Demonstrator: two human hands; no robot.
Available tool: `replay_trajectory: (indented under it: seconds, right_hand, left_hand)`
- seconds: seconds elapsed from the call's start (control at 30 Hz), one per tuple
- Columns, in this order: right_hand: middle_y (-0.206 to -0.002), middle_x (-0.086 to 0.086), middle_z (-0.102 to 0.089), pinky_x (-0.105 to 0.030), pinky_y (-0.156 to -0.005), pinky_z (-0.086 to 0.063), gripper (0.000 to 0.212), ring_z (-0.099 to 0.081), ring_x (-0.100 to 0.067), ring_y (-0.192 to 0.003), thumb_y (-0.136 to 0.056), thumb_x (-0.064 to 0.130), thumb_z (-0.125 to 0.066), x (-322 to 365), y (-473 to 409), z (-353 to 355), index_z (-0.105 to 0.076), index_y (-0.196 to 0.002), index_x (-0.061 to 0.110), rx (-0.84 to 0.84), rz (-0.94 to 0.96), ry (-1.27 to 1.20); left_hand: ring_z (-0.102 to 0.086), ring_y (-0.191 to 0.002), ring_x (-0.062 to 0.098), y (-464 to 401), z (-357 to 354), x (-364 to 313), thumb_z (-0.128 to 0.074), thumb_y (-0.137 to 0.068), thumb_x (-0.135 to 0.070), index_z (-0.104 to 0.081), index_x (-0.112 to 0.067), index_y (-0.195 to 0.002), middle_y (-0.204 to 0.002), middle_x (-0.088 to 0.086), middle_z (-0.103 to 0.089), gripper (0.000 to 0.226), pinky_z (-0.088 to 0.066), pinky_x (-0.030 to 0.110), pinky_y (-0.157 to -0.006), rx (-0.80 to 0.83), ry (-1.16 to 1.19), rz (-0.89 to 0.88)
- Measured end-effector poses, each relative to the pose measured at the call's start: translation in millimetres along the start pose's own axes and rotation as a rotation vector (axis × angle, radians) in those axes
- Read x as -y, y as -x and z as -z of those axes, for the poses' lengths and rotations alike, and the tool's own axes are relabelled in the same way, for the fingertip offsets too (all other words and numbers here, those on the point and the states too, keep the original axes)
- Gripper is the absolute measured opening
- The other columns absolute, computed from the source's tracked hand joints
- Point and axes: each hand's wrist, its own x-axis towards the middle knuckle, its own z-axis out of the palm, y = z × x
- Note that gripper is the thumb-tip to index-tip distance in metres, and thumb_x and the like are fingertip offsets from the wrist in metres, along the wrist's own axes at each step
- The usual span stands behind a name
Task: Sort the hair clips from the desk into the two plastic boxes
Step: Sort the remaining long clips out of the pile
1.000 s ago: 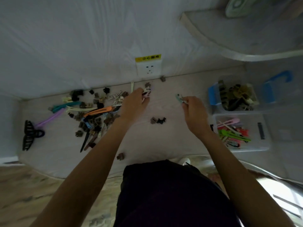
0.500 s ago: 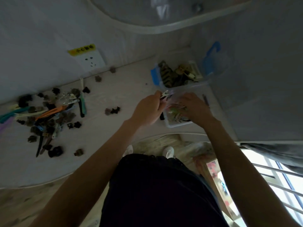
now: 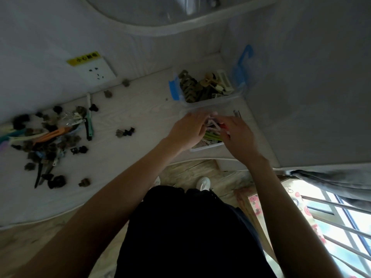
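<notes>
1. Both hands meet over the near plastic box [image 3: 208, 147] at the counter's [image 3: 140, 109] right end, dropping slim clips in: a placing step, I judge.
2. The left hand [image 3: 187, 131] curls around a pale clip [image 3: 211, 123]; whether the right hand [image 3: 237, 135] has a grip on anything, I cannot tell.
3. The green clips [image 3: 211, 135] in that box lie long axis toward the counter's right edge.
4. The far box [image 3: 204, 87], at the back right corner, holds claw clips.
5. Next: return to the unsorted pile [image 3: 50, 137] at the left end, with long clips lying at mixed angles.
</notes>
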Motion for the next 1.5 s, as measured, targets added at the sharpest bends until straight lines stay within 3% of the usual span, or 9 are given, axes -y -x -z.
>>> replay_trajectory:
  seconds: [0.17,0.33,0.5,0.67,0.97,1.1,1.2,1.37,1.5]
  right_hand:
    - [-0.100,-0.013,-0.068,-0.040,-0.073,-0.054,0.031,-0.063,-0.033,-0.088,-0.089,0.017,-0.039,60.2,-18.3,-19.6,-0.061,-0.110,0.013,-0.003,0.083,-0.055]
    - [-0.106,-0.009,-0.067,-0.036,-0.082,-0.048,0.027,-0.060,-0.027,-0.098,-0.088,0.007,-0.047,127.7,-40.5,-67.8,-0.063,-0.110,0.011,0.209,0.271,-0.100]
    - [-0.120,-0.014,-0.058,-0.044,-0.094,-0.044,0.030,-0.050,-0.032,-0.111,-0.086,0.004,-0.049,197.9,-57.9,-137.0,-0.061,-0.113,0.009,0.453,0.434,-0.064]
    - [-0.134,-0.013,-0.049,-0.045,-0.102,-0.036,0.039,-0.040,-0.033,-0.126,-0.088,0.004,-0.047,262.9,-79.2,-186.6,-0.052,-0.126,0.010,0.550,0.550,-0.013]
    - [-0.158,0.000,-0.006,-0.051,-0.117,-0.011,0.058,-0.006,-0.029,-0.145,-0.092,0.021,-0.047,331.5,-96.9,-253.3,-0.024,-0.144,0.034,0.691,0.788,0.318]
    - [-0.151,-0.008,-0.032,-0.050,-0.108,-0.033,0.042,-0.030,-0.033,-0.138,-0.088,0.016,-0.049,314.6,-96.7,-249.1,-0.048,-0.130,0.021,0.555,0.745,0.195]
    - [-0.146,-0.008,-0.040,-0.048,-0.106,-0.035,0.037,-0.034,-0.034,-0.135,-0.087,0.023,-0.039,297.4,-98.4,-236.9,-0.055,-0.120,0.017,0.505,0.667,0.191]
    - [-0.126,-0.014,-0.056,-0.045,-0.096,-0.041,0.028,-0.046,-0.038,-0.122,-0.083,0.027,-0.044,302.9,-102.7,-227.6,-0.063,-0.099,0.012,0.346,0.622,0.177]
    - [-0.123,-0.012,-0.056,-0.043,-0.099,-0.039,0.027,-0.048,-0.032,-0.118,-0.085,0.015,-0.053,334.5,-123.5,-240.1,-0.059,-0.111,0.010,0.317,0.631,0.139]
  left_hand:
    - [-0.064,-0.085,0.016,70.0,25.6,49.3,-0.043,-0.092,-0.028,-0.063,-0.019,-0.111,-0.097,-0.001,-0.071,0.029,-0.053,0.033,-0.072,-0.464,0.140,0.021]
    - [-0.065,-0.083,0.014,156.8,40.8,129.3,-0.041,-0.090,-0.038,-0.063,-0.025,-0.106,-0.091,-0.005,-0.073,0.031,-0.054,0.032,-0.074,-0.532,0.197,0.433]
    - [-0.061,-0.096,0.024,252.2,44.2,208.5,-0.056,-0.089,-0.023,-0.061,-0.015,-0.114,-0.105,0.008,-0.067,0.026,-0.047,0.030,-0.079,-0.660,0.216,0.931]
    - [-0.054,-0.108,0.036,299.3,43.5,266.9,-0.059,-0.086,-0.017,-0.054,-0.008,-0.121,-0.118,0.019,-0.056,0.037,-0.044,0.041,-0.091,-0.554,0.276,1.213]
    - [-0.053,-0.105,0.031,293.1,44.2,294.4,-0.066,-0.083,-0.031,-0.050,-0.010,-0.120,-0.116,0.014,-0.053,0.046,-0.044,0.038,-0.083,-0.392,0.232,0.989]
    - [-0.057,-0.097,0.030,298.5,47.3,298.0,-0.067,-0.081,-0.029,-0.054,-0.011,-0.111,-0.107,0.012,-0.058,0.037,-0.043,0.036,-0.076,-0.396,0.276,0.974]
    - [-0.061,-0.096,0.028,302.0,47.3,300.2,-0.069,-0.080,-0.027,-0.057,-0.011,-0.107,-0.105,0.011,-0.063,0.033,-0.046,0.035,-0.079,-0.405,0.333,0.970]
    - [-0.063,-0.095,0.023,305.6,49.4,304.5,-0.069,-0.081,-0.026,-0.062,-0.013,-0.102,-0.103,0.007,-0.067,0.026,-0.046,0.031,-0.080,-0.376,0.404,0.973]
    - [-0.060,-0.094,0.026,305.7,50.5,304.1,-0.065,-0.084,-0.027,-0.058,-0.013,-0.102,-0.104,0.009,-0.061,0.024,-0.043,0.032,-0.077,-0.362,0.357,0.926]
